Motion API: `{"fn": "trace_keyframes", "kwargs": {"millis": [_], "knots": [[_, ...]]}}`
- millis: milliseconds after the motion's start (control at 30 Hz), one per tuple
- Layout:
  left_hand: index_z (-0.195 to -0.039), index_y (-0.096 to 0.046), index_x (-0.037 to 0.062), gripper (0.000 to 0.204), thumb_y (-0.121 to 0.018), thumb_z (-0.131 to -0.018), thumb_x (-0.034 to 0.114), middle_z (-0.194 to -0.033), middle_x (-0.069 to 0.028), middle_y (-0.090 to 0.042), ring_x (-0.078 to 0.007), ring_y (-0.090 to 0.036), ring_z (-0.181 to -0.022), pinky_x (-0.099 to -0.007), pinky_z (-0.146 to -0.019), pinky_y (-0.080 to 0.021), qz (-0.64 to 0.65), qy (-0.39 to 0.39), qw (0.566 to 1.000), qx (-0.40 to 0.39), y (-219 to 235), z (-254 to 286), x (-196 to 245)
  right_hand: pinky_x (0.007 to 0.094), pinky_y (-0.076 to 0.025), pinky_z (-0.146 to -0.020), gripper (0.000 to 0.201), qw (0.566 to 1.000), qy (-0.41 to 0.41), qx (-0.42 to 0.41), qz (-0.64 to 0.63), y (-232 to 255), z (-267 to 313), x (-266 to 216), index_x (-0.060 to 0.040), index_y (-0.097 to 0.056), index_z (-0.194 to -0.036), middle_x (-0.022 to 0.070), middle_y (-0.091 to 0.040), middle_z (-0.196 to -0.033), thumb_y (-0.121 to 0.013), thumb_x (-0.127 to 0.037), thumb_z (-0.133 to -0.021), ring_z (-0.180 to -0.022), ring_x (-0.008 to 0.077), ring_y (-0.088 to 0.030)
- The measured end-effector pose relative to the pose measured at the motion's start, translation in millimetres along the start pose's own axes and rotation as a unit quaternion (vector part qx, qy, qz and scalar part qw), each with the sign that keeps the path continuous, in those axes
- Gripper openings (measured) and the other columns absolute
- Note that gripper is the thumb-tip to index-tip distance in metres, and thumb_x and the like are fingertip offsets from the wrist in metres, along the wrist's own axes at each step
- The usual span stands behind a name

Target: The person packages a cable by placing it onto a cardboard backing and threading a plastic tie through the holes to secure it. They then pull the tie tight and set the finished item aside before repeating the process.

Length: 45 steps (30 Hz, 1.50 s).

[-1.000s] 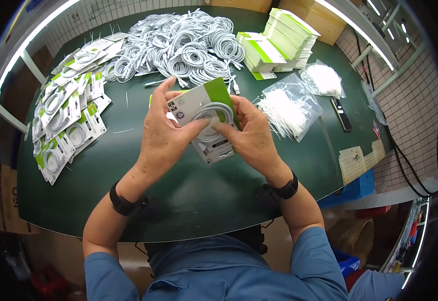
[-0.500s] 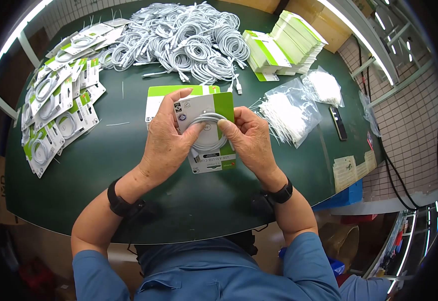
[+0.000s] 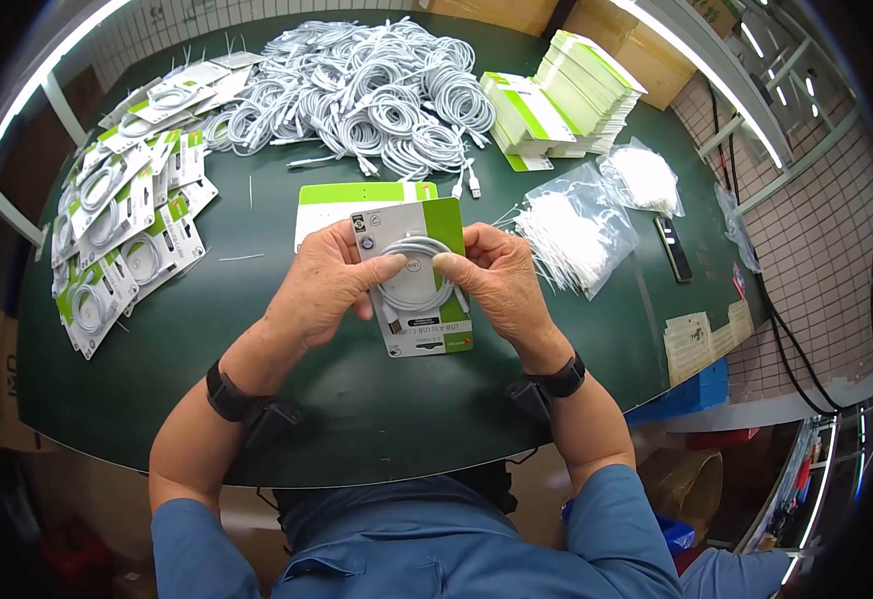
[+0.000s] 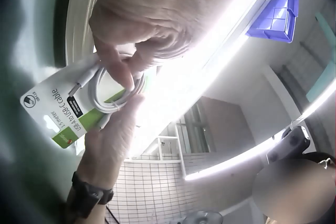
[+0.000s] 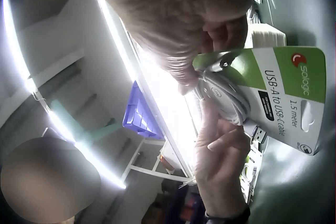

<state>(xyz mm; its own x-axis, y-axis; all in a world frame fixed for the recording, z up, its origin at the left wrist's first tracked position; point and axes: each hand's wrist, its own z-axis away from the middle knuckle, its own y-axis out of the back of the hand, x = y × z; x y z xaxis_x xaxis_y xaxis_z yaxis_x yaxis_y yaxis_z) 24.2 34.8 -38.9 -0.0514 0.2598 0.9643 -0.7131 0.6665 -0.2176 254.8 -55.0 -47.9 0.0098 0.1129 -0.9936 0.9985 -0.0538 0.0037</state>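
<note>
Both hands hold a white-and-green packaging card (image 3: pixel 440 220) above the table, its "USB-A to USB-C cable" print turned away from the person. On its face lies a coiled white USB cable (image 3: pixel 417 301) with a metal plug. My left hand (image 3: pixel 321 280) pinches the card's left side, thumb pressing the coil near its top. My right hand (image 3: pixel 506 285) grips the right side, thumb tip on the coil; its other fingers are partly hidden behind the card. In the right wrist view, the card's printed end (image 5: pixel 299 82) with a hang hole sticks out past the fingers. Another card (image 3: pixel 336 198) lies behind them.
A heap of coiled cables (image 3: pixel 356 95) covers the table's back. Cards with cables (image 3: pixel 107 230) pile at the left. Stacked cards (image 3: pixel 581 95) stand at the back right, near clear bags of white ties (image 3: pixel 576 225) and a black oblong object (image 3: pixel 673 250).
The card was tilted and has turned upright, coming slightly nearer the person. The left index finger, raised before, has come down behind the card. Both thumbs stay on the coil.
</note>
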Motion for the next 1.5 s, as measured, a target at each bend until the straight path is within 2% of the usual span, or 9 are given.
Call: {"fn": "trace_keyframes", "kwargs": {"millis": [67, 200, 300, 700, 833, 967, 1133, 1233, 1500], "knots": [[-0.133, -0.062, -0.0032, 0.038, -0.075, -0.098, 0.006, -0.116, -0.0109, -0.074, -0.0145, -0.074, -0.095, -0.0246, -0.062, -0.063, 0.021, -0.013, 1.000, 0.011, -5.0, 0.5, -3.8, 0.0206, -0.053, -0.074, 0.020, 1.000, -0.004, -0.008, -0.002, -2.1, 0.7, -3.5, -0.0012, -0.073, -0.106, 0.0025, -0.075, -0.097, -0.083, -0.015, -0.096, -0.083, 0.0045, -0.066], [-0.130, -0.061, -0.0039, 0.036, -0.074, -0.099, 0.007, -0.115, -0.0117, -0.074, -0.0148, -0.074, -0.095, -0.0260, -0.062, -0.065, 0.040, -0.070, 0.996, 0.042, -16.9, 0.9, -6.6, 0.0257, -0.054, -0.076, 0.027, 0.960, 0.162, 0.116, 0.199, -7.1, 1.1, -7.8, -0.0014, -0.074, -0.109, 0.0088, -0.074, -0.108, -0.087, -0.015, -0.091, -0.089, 0.0130, -0.067], [-0.128, -0.061, -0.0040, 0.033, -0.074, -0.100, 0.008, -0.114, -0.0119, -0.073, -0.0149, -0.073, -0.096, -0.0266, -0.063, -0.066, -0.015, -0.134, 0.989, 0.062, -21.9, 2.7, -5.6, 0.0338, -0.054, -0.081, 0.035, 0.791, 0.405, 0.161, 0.429, -7.3, 3.1, -15.1, -0.0042, -0.076, -0.115, 0.0136, -0.068, -0.122, -0.089, -0.015, -0.085, -0.103, 0.0250, -0.064], [-0.118, -0.061, -0.0024, 0.023, -0.072, -0.102, 0.010, -0.103, -0.0084, -0.073, -0.0143, -0.074, -0.087, -0.0274, -0.062, -0.065, -0.067, -0.140, 0.985, 0.079, -29.6, 10.4, -0.8, 0.0454, -0.045, -0.101, 0.041, 0.753, 0.382, 0.121, 0.522, -47.9, 11.1, -17.4, -0.0082, -0.076, -0.118, 0.0126, -0.064, -0.131, -0.086, -0.009, -0.078, -0.123, 0.0338, -0.055], [-0.119, -0.061, -0.0017, 0.022, -0.071, -0.103, 0.009, -0.102, -0.0080, -0.072, -0.0136, -0.073, -0.088, -0.0273, -0.060, -0.065, -0.084, -0.177, 0.979, 0.050, -24.7, 8.5, -4.4, 0.0453, -0.048, -0.096, 0.039, 0.769, 0.410, 0.054, 0.488, -53.5, 9.1, -20.3, -0.0062, -0.075, -0.115, 0.0118, -0.066, -0.126, -0.082, -0.001, -0.077, -0.118, 0.0325, -0.060], [-0.122, -0.060, -0.0021, 0.024, -0.070, -0.103, 0.008, -0.106, -0.0097, -0.073, -0.0145, -0.074, -0.089, -0.0272, -0.060, -0.065, -0.056, -0.173, 0.982, 0.051, -30.5, 13.9, 4.8, 0.0433, -0.052, -0.087, 0.031, 0.746, 0.509, 0.131, 0.409, -21.0, 2.6, -20.4, -0.0039, -0.074, -0.110, 0.0113, -0.071, -0.113, -0.076, 0.006, -0.081, -0.103, 0.0322, -0.065], [-0.126, -0.058, -0.0056, 0.030, -0.070, -0.102, 0.007, -0.112, -0.0141, -0.074, -0.0171, -0.075, -0.091, -0.0268, -0.058, -0.065, -0.020, -0.153, 0.986, 0.061, -23.8, 14.5, 18.6, 0.0368, -0.056, -0.075, 0.018, 0.815, 0.369, 0.248, 0.372, 32.3, -13.8, -9.9, 0.0003, -0.073, -0.105, 0.0128, -0.072, -0.097, -0.076, 0.003, -0.087, -0.087, 0.0292, -0.069], [-0.128, -0.057, -0.0076, 0.033, -0.070, -0.102, 0.007, -0.115, -0.0164, -0.074, -0.0185, -0.076, -0.092, -0.0263, -0.057, -0.065, -0.003, -0.143, 0.988, 0.054, -19.2, 11.3, 18.6, 0.0380, -0.057, -0.081, 0.021, 0.842, 0.141, 0.198, 0.482, 59.9, -18.9, 7.2, -0.0015, -0.075, -0.108, 0.0134, -0.074, -0.101, -0.079, -0.004, -0.088, -0.091, 0.0294, -0.070], [-0.131, -0.056, -0.0072, 0.036, -0.071, -0.102, 0.007, -0.118, -0.0179, -0.073, -0.0194, -0.077, -0.091, -0.0254, -0.057, -0.066, 0.028, -0.129, 0.990, 0.050, -10.4, 9.3, 17.4, 0.0429, -0.055, -0.093, 0.025, 0.765, 0.219, 0.085, 0.599, 80.0, -25.2, 43.7, -0.0058, -0.076, -0.113, 0.0126, -0.072, -0.103, -0.078, -0.011, -0.089, -0.101, 0.0335, -0.068]]}}
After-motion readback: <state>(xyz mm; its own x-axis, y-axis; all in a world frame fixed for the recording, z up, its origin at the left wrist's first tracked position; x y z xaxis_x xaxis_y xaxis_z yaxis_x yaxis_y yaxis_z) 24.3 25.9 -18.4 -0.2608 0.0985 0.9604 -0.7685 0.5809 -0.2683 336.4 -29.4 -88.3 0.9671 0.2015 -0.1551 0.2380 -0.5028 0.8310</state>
